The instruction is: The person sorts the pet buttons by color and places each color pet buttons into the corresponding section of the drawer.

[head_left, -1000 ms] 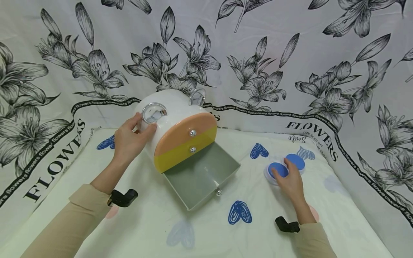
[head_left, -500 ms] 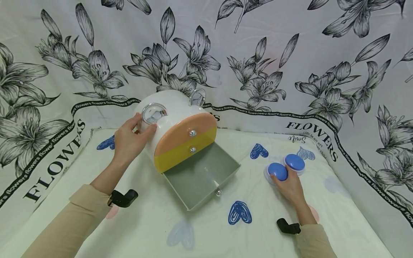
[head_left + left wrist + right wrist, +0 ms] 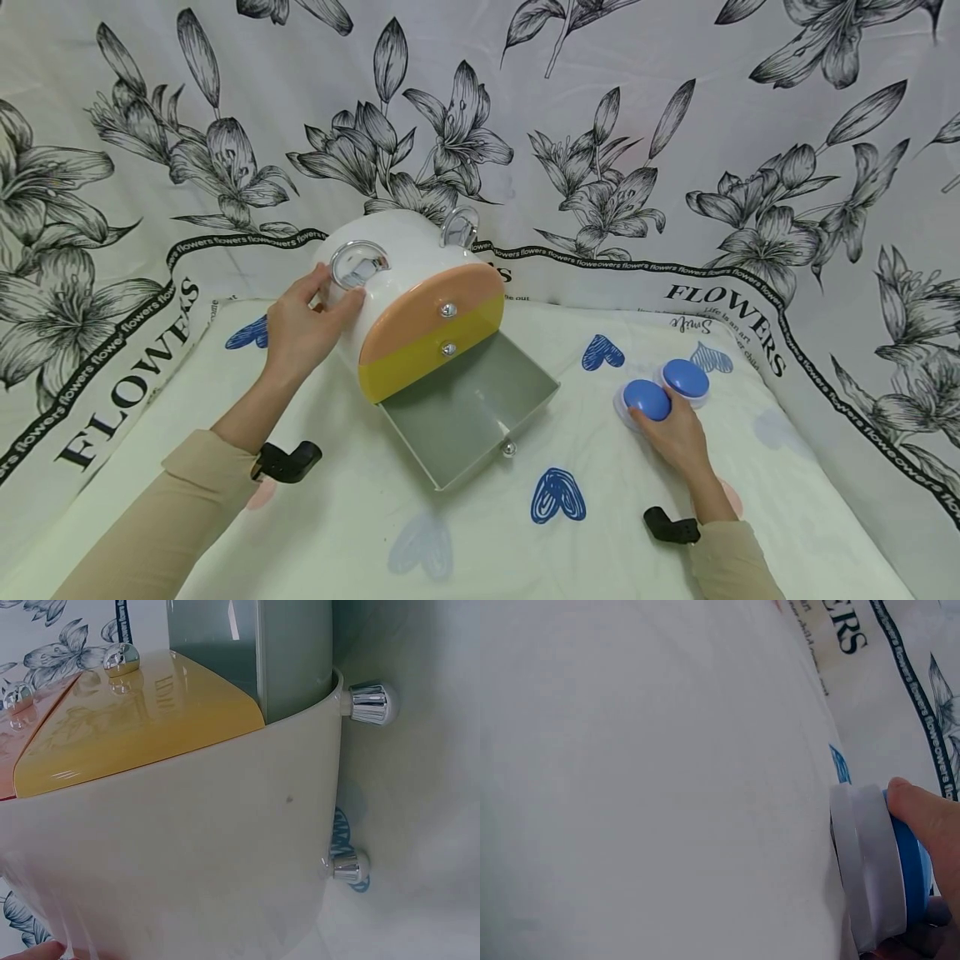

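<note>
A white rounded drawer box [image 3: 408, 237] with clear ears lies tilted on the cloth. Its front has an orange drawer [image 3: 408, 312] and a yellow one [image 3: 412, 367], while the grey-green drawer [image 3: 457, 421] is pulled out and holds nothing. My left hand [image 3: 300, 325] grips the box's left side, thumb and forefinger at the ear. At the right, my right hand [image 3: 681, 437] grips the nearer of two round buttons [image 3: 647, 400] with blue domes and pale bases. The other blue button [image 3: 686, 377] stands right beside it. Thumb at the blue edge shows in the right wrist view.
Heart-printed cream cloth [image 3: 315, 525] covers the surface. A white curtain [image 3: 555, 183] with black flower prints hangs close behind the box. Silver feet [image 3: 373, 703] stick out from the box's underside in the left wrist view.
My right hand's fingers have slid off the blue tops to the nearer button's sides, and both tops now show as full domes. The left hand and drawer box have stayed put.
</note>
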Available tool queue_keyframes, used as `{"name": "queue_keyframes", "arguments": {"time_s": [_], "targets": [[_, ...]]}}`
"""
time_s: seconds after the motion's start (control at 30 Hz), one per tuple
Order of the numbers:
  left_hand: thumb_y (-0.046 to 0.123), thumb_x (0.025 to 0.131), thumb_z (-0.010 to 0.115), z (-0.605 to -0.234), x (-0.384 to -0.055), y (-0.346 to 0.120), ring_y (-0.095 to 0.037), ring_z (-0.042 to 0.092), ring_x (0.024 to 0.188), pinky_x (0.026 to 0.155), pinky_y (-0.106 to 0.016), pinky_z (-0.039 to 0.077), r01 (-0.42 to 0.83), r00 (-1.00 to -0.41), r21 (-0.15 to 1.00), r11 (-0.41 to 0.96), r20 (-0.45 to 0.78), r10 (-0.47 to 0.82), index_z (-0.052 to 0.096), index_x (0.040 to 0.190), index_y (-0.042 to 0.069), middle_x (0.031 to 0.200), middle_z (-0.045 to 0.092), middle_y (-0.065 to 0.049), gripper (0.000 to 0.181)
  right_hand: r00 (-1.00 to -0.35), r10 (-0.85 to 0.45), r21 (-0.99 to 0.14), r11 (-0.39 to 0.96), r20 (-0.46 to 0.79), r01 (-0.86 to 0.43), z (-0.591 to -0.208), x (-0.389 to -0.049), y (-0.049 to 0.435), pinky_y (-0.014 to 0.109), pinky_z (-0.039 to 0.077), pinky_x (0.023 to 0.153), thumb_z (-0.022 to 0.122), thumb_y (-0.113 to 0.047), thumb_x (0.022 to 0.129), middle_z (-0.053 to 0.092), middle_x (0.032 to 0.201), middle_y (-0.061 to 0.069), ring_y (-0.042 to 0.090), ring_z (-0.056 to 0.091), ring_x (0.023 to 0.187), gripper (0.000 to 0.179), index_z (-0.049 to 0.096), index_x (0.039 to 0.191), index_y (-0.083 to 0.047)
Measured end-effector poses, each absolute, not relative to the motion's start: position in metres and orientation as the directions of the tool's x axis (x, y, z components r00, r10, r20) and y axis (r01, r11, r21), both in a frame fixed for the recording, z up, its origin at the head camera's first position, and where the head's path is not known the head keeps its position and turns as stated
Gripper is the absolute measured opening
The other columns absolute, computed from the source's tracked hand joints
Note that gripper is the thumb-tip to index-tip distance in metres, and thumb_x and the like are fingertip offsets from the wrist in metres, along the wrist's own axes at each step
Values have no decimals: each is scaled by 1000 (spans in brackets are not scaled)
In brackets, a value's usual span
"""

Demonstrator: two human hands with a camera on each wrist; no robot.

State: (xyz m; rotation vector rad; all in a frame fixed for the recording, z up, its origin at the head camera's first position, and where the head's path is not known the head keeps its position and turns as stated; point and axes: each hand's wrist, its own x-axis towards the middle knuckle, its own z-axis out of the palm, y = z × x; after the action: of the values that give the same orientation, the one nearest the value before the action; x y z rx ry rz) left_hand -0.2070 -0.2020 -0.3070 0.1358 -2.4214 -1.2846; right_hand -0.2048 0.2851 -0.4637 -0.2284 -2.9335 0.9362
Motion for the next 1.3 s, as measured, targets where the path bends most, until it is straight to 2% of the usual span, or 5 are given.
{"name": "queue_keyframes", "arguments": {"time_s": [0.43,1.3], "targets": [[45,84,61,-306,-205,-202,-27,38,130,97,-47,43,110,-916,811,575,307,-257,42,138,11,146,35,-6,67,-983,184,-591,795,21,136,-451,-207,280,60,31,102,62,-51,81,31,139,33,50,34,124,92,23,141,7],[49,82,60,-306,-207,-202,-27,38,131,97,-45,43,84,-922,817,571,281,-266,42,139,11,147,34,-5,70,-984,21,-614,784,176,-93,-397,-215,222,56,41,96,69,-43,78,40,136,28,44,43,121,85,33,138,6]]}}
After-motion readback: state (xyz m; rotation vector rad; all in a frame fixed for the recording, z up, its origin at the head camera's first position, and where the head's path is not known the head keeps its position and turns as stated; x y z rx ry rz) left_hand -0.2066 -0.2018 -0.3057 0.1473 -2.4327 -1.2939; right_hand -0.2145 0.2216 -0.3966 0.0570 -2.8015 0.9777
